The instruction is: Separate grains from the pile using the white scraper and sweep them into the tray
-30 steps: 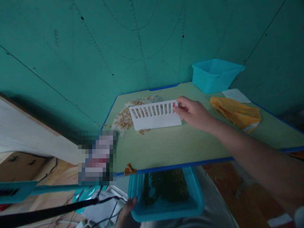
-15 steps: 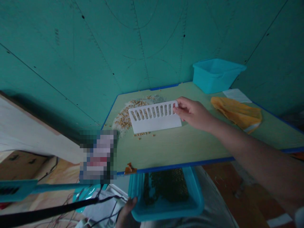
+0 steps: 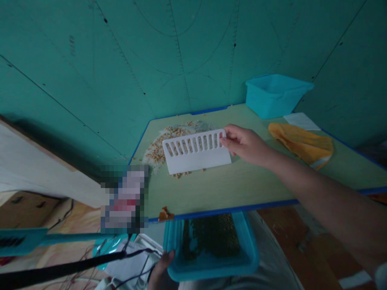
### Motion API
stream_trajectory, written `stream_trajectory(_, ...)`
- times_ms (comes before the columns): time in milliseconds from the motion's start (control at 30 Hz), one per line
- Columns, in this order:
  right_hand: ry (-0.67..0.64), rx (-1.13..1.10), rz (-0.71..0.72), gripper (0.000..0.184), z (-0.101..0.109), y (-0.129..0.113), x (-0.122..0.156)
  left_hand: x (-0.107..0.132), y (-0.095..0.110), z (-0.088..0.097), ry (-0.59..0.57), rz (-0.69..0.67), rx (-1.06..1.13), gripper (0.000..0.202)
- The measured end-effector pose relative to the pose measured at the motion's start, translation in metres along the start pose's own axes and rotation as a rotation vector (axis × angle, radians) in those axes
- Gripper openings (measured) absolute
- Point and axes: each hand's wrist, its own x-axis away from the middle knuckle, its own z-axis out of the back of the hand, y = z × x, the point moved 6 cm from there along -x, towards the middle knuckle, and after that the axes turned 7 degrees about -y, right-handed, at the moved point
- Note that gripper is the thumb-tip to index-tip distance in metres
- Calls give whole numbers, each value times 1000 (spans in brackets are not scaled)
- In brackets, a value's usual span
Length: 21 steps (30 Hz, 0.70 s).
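Note:
My right hand (image 3: 242,143) is closed on the right end of a white slotted plastic scraper (image 3: 198,160), one finger showing through the end slot. The scraper stands tilted on the table, its long solid edge towards me. A few yellow kernels (image 3: 180,175) lie along that edge. Behind it spreads a pile of yellow kernels mixed with white granules (image 3: 163,146), partly seen through the slots. Below the table edge, my left hand (image 3: 163,266) grips the left rim of a blue plastic tub (image 3: 211,272). Dark material and kernels lie inside the tub.
A second blue tub (image 3: 269,100) stands at the back right of the table (image 3: 242,185), near a white sheet (image 3: 302,121) and a yellow cloth (image 3: 302,141). A brown scrap (image 3: 165,214) lies at the front edge. The green wall closes off the back.
The scraper has moved slightly towards me, its left end most. The kernels before its edge have shifted forward with it. My left hand and the lower tub stay put.

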Motion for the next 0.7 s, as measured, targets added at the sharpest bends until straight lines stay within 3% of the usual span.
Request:
stream_trajectory(100,-7,-24,-6,16,0,0,0,-1,0,4,10,-8,-19,15)
stream_trajectory(333,-29,-101,-45,12,-3,-1,1,-2,-4,9,29,18,-12,19)
stream_trajectory(600,-69,-197,-79,8,-7,-3,1,-19,-17,59,142,60,-16,20)
stream_trajectory(700,-87,-216,-90,7,-7,-4,1,-26,-19,69,157,64,-19,22)
